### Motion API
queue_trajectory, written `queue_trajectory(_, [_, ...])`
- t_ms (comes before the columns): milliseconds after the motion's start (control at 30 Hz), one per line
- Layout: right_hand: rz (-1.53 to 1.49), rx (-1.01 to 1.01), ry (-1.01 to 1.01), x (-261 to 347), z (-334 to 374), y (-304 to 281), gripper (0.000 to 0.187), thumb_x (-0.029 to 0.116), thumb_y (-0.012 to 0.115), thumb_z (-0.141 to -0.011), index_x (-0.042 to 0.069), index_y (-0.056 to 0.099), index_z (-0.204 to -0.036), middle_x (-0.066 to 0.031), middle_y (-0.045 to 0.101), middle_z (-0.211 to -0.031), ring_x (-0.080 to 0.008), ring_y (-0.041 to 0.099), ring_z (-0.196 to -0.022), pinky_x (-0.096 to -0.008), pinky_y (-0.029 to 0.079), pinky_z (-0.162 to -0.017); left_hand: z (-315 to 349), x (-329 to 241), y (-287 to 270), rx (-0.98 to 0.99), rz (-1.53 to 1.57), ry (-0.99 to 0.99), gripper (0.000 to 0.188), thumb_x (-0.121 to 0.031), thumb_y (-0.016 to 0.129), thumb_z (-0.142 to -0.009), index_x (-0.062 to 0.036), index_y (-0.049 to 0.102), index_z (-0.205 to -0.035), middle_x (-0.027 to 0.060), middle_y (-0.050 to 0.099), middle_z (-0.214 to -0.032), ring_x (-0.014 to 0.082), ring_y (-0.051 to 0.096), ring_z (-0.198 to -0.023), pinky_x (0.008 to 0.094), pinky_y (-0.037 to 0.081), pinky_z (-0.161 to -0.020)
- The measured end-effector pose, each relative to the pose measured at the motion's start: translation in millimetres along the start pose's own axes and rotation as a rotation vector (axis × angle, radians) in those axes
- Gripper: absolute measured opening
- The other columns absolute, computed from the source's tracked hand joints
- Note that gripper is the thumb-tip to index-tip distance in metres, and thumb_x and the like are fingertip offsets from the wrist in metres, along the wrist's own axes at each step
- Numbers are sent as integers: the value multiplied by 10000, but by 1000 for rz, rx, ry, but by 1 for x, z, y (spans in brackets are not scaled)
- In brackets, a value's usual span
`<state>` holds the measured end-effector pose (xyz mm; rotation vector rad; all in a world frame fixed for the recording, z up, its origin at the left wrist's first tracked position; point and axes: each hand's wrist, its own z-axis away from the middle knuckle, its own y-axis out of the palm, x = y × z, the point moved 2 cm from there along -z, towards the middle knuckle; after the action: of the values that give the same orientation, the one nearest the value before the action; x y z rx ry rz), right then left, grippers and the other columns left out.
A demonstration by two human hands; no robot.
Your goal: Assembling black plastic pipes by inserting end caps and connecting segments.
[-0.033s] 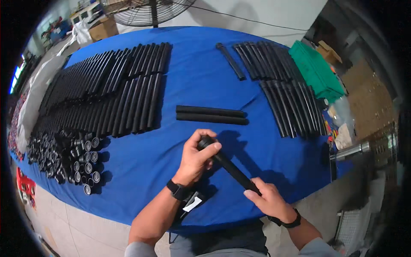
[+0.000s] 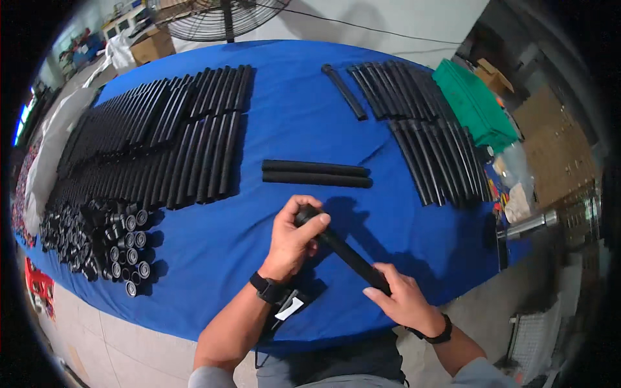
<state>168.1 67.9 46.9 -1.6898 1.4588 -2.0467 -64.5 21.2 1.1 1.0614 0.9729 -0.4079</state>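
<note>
A black tube (image 2: 350, 256) slants over the near middle of the blue-covered table, held between my two hands. Around its upper left end, which is thicker and looks like a fitted black cap (image 2: 306, 215), the fingers and thumb of my left hand (image 2: 291, 238) are closed. My right hand (image 2: 406, 299) grips the lower right end, thumb on top, hiding that tip. Just beyond my hands, two black tubes (image 2: 317, 174) lie side by side crosswise. Under my left wrist is a dark object with a white label (image 2: 289, 309), partly hidden by the arm.
Rows of black tubes (image 2: 210, 152) cover the left of the table, with a heap of black caps (image 2: 97, 242) nearer me. More tubes, with thicker ends (image 2: 440, 161), lie at the right beside a green crate (image 2: 475, 107). A large fan (image 2: 228, 19) stands behind the blue cloth (image 2: 291, 90).
</note>
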Motion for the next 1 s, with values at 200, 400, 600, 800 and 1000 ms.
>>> queue_trajectory(200, [-1370,607,688,-23,7,0,306,264,530,-1001,5,543,-1163,-5,574,-743,-74,529,-561,-243,398,-494,2,-1,0,36,-24,-48,157,-126,657,-883,-74,554,-989,71,628,-795,82,495,-453,204,376,-370])
queue_trajectory(400, [-388,202,281,-29,24,-14,214,220,586,-966,28,629,-1049,-12,604,-772,-78,562,-627,-246,457,-567,0,4,-3,42,-24,19,143,-156,622,-905,-72,519,-956,77,624,-767,72,460,-417,194,358,-353])
queue_trajectory(600, [261,-610,437,-116,97,-125,83,109,656,-881,36,651,-842,-54,628,-723,-109,573,-653,-275,458,-602,4,4,-2,33,-68,-45,138,-142,624,-896,-75,529,-970,64,623,-732,64,452,-409,188,319,-349])
queue_trajectory(800, [1025,-728,574,-254,180,-252,406,207,693,-843,5,566,-1172,-163,590,-1111,-313,583,-960,-409,471,-823,0,6,4,57,-209,-1,141,-203,598,-903,-89,526,-943,31,590,-729,57,452,-442,184,337,-369])
queue_trajectory(1000, [527,-440,722,-280,117,-263,480,385,689,-855,-29,652,-1097,-195,687,-1015,-325,643,-964,-378,482,-850,-3,2,-10,-38,-279,22,97,-156,635,-865,-84,589,-911,16,604,-743,65,459,-483,205,314,-398])
